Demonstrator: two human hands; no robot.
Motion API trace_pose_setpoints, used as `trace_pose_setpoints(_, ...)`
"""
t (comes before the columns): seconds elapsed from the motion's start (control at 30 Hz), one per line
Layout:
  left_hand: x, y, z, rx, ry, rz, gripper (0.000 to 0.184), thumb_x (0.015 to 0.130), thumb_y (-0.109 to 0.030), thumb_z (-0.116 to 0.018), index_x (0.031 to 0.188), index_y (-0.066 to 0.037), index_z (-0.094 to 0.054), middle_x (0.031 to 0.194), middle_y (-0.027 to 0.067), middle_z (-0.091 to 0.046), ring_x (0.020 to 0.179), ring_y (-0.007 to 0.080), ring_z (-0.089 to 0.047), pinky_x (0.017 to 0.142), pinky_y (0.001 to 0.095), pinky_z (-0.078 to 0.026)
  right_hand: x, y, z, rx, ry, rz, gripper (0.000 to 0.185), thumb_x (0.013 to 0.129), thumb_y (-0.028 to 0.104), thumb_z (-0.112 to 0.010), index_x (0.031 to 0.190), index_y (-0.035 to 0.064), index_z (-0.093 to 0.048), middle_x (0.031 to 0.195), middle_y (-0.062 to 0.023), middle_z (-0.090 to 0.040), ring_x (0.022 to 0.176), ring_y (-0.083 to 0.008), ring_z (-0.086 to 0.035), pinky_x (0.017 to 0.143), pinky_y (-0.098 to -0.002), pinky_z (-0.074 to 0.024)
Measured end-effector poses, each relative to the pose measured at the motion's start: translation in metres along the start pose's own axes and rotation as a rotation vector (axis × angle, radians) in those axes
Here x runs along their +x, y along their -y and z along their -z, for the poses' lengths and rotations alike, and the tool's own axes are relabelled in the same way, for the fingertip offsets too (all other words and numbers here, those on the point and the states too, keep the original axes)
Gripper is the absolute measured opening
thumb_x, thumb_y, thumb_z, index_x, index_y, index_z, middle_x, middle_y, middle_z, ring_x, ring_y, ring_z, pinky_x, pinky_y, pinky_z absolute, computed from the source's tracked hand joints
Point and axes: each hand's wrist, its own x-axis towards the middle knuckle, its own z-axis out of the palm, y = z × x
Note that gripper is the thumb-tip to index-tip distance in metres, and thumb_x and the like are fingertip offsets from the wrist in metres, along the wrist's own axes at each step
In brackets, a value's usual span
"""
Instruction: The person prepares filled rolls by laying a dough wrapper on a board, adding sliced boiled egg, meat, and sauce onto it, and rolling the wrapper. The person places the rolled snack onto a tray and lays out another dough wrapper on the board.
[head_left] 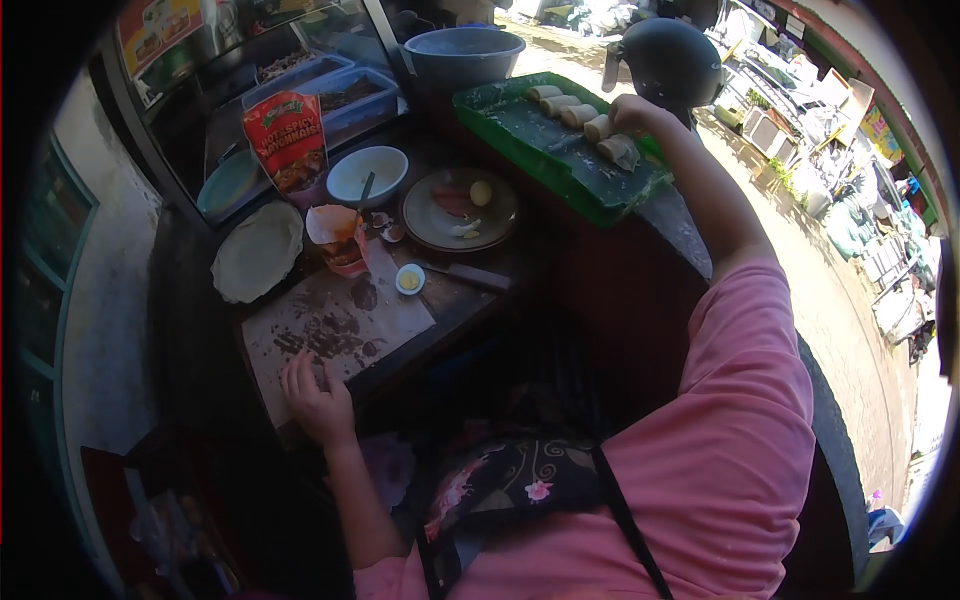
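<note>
My right hand (645,118) reaches out over a green tray (520,135), its fingers curled down at a pale wrapped roll (620,150). Several similar rolls (562,105) lie in a slanting row along the tray's far side. On the stained white board (390,310) rests my left hand (318,395), fingers spread and nothing in them. Beyond it on the board is a halved boiled egg (410,279), yolk side up. A knife (478,275) lies to the right of the egg. Left of the board is a stack of round pale wrappers (258,252).
A plate (425,232) holds a whole egg, reddish sausage-like pieces and white bits. Around it are a white bowl (350,180) with a utensil, a torn-open packet (337,235), eggshells (392,232) and a red mayonnaise pouch (285,140). A grey basin (465,58) and black round-topped object (672,65) stand behind.
</note>
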Motion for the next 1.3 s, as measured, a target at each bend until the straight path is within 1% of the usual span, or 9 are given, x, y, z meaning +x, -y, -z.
trace_pose_setpoints(0.07, 0.001, 0.0, -0.003, 0.008, 0.006, -0.005, 0.021, 0.08, -0.006, -0.063, 0.098, 0.004, -0.06, 0.105, 0.0174, -0.062, 0.103, 0.036, -0.056, 0.091, 0.045, -0.045, 0.0, -0.003, 0.003, -0.018, 0.158, 0.065, 0.031, 0.062, 0.001, -0.057, 0.09, -0.0038, -0.067, 0.081, -0.0181, -0.066, 0.079, -0.0253, -0.064, 0.069, -0.0335, -0.0508)
trace_pose_setpoints(0.27, -0.002, 0.001, -0.001, -0.008, 0.045, 0.023, 0.02, 0.08, -0.006, -0.063, 0.097, 0.003, -0.06, 0.104, 0.0161, -0.063, 0.099, 0.0346, -0.058, 0.087, 0.0432, -0.047, -0.001, -0.027, -0.006, 0.194, 0.068, -0.026, 0.063, 0.055, -0.001, -0.071, 0.116, -0.0009, -0.054, 0.098, -0.0146, -0.064, 0.093, -0.0249, -0.061, 0.074, -0.0319, -0.051)
trace_pose_setpoints(0.37, -0.003, 0.001, -0.002, -0.007, 0.043, 0.034, 0.02, 0.08, -0.006, -0.063, 0.098, 0.003, -0.061, 0.102, 0.0157, -0.063, 0.098, 0.0342, -0.059, 0.086, 0.0427, -0.047, -0.005, -0.038, -0.005, 0.202, 0.066, 0.007, 0.075, 0.054, -0.001, -0.073, 0.125, 0.0009, -0.047, 0.095, -0.0133, -0.064, 0.09, -0.0244, -0.062, 0.072, -0.032, -0.0517)
trace_pose_setpoints(0.47, -0.003, -0.001, -0.002, -0.006, 0.037, 0.037, 0.02, 0.08, -0.006, -0.063, 0.098, 0.002, -0.061, 0.101, 0.0157, -0.063, 0.096, 0.034, -0.059, 0.085, 0.0423, -0.047, -0.039, -0.027, 0.008, 0.232, 0.048, 0.015, 0.062, 0.053, -0.002, -0.072, 0.114, -0.0009, -0.057, 0.097, -0.0138, -0.065, 0.087, -0.0234, -0.063, 0.07, -0.0331, -0.0523)
trace_pose_setpoints(0.57, -0.002, 0.0, -0.003, -0.005, 0.044, 0.033, 0.02, 0.08, -0.006, -0.063, 0.098, 0.002, -0.061, 0.101, 0.0156, -0.063, 0.095, 0.0337, -0.06, 0.084, 0.0422, -0.048, -0.05, -0.036, 0.013, 0.152, 0.204, 0.152, 0.041, 0.055, -0.001, -0.072, 0.095, -0.0007, -0.065, 0.098, -0.0147, -0.066, 0.086, -0.0229, -0.064, 0.068, -0.0335, -0.0526)
trace_pose_setpoints(0.67, -0.002, -0.001, -0.002, -0.001, 0.054, 0.027, 0.02, 0.08, -0.006, -0.063, 0.098, 0.002, -0.061, 0.1, 0.0154, -0.064, 0.094, 0.0333, -0.06, 0.082, 0.0418, -0.048, -0.044, -0.051, 0.011, 0.331, 0.198, 0.059, 0.029, 0.054, -0.003, -0.068, 0.083, -0.0003, -0.068, 0.1, -0.0158, -0.067, 0.088, -0.0226, -0.064, 0.071, -0.0334, -0.0527)
trace_pose_setpoints(0.87, -0.003, 0.0, -0.004, 0.007, 0.038, 0.024, 0.019, 0.081, -0.007, -0.063, 0.098, 0.001, -0.062, 0.1, 0.0147, -0.064, 0.093, 0.0327, -0.061, 0.081, 0.0414, -0.049, -0.066, -0.027, 0.007, 0.369, 0.239, 0.174, 0.054, 0.059, -0.006, -0.067, 0.111, 0.0049, -0.065, 0.105, -0.0092, -0.067, 0.093, -0.0213, -0.063, 0.08, -0.0336, -0.0502)
trace_pose_setpoints(0.97, -0.003, 0.0, -0.003, 0.011, 0.051, 0.046, 0.019, 0.081, -0.008, -0.063, 0.098, 0.001, -0.062, 0.1, 0.0144, -0.064, 0.094, 0.0325, -0.061, 0.081, 0.0415, -0.049, -0.068, -0.017, 0.014, 0.048, 0.443, 0.212, 0.057, 0.061, -0.008, -0.066, 0.116, 0.0052, -0.062, 0.11, -0.0098, -0.065, 0.099, -0.0226, -0.061, 0.084, -0.0345, -0.05)
trace_pose_setpoints(1.3, -0.006, 0.002, -0.006, -0.003, 0.068, 0.076, 0.017, 0.082, -0.009, -0.062, 0.096, 0.0, -0.062, 0.099, 0.015, -0.064, 0.094, 0.0334, -0.06, 0.082, 0.0425, -0.047, -0.033, -0.014, 0.007, -0.035, 0.341, 0.162, 0.049, 0.064, 0.0, -0.071, 0.113, 0.0068, -0.063, 0.107, -0.0103, -0.065, 0.099, -0.0234, -0.061, 0.082, -0.0353, -0.0519)
